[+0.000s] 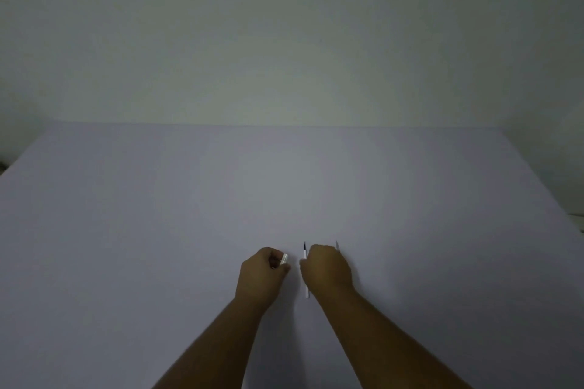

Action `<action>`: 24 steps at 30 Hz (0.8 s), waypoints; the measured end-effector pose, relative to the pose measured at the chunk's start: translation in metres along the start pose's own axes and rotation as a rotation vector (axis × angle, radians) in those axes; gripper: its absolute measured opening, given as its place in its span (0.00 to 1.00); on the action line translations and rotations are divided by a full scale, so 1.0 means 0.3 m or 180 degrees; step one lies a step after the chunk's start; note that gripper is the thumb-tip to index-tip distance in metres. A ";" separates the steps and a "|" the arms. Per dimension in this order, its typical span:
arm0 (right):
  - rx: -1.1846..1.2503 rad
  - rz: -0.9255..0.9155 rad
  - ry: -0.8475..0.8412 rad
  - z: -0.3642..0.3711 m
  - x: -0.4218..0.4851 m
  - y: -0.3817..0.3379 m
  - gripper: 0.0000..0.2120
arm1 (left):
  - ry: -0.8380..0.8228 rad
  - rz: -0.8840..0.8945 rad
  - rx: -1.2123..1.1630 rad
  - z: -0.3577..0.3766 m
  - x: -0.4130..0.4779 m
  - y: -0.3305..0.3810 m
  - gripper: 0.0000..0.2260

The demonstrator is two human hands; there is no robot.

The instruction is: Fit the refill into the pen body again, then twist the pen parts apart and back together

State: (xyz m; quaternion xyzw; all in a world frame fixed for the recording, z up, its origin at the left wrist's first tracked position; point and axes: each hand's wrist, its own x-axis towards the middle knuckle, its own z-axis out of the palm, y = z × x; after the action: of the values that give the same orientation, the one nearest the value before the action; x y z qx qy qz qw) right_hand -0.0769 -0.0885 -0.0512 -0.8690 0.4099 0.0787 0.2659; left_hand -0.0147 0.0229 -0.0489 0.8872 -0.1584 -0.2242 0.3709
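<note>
A thin pen (305, 275) lies on the counter (158, 215), touched by the curled right hand (327, 268); at nine o'clock the left hand (262, 275) pinches a clear cap (284, 260), which could easily slip and roll.

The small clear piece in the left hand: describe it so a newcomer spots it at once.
On the pale table, follow the left hand to its fingertips. The small clear piece is pinched there, short and stubby, unlike the long thin pen in the right hand beside it.
</note>
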 end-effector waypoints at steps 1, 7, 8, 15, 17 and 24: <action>-0.0094 -0.0014 -0.0046 0.019 -0.001 -0.009 0.13 | -0.0005 -0.0005 0.0000 -0.006 -0.001 -0.001 0.06; 0.0074 0.0189 0.0062 0.051 -0.019 -0.034 0.16 | 0.0004 -0.0047 -0.0005 -0.035 -0.007 -0.019 0.05; 0.0240 0.0323 0.0085 0.043 -0.023 -0.039 0.15 | 0.0002 -0.0037 0.0003 -0.037 -0.009 -0.021 0.05; 0.2018 0.0389 0.0697 -0.061 -0.030 -0.051 0.10 | -0.0161 -0.0005 0.0049 -0.047 -0.028 -0.002 0.04; 0.2231 0.0343 0.0694 -0.073 -0.030 -0.048 0.10 | -0.0190 0.0026 0.0016 -0.046 -0.032 0.012 0.05; 0.2617 0.0361 0.0562 -0.074 -0.047 -0.013 0.08 | -0.0221 0.0110 -0.0073 -0.030 -0.048 0.061 0.04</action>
State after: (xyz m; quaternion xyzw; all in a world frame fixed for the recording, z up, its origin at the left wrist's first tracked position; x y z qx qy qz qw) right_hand -0.0850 -0.0888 -0.0258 -0.6701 0.4754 -0.1516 0.5495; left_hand -0.0245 0.0221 -0.0259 0.8717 -0.1839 -0.2502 0.3792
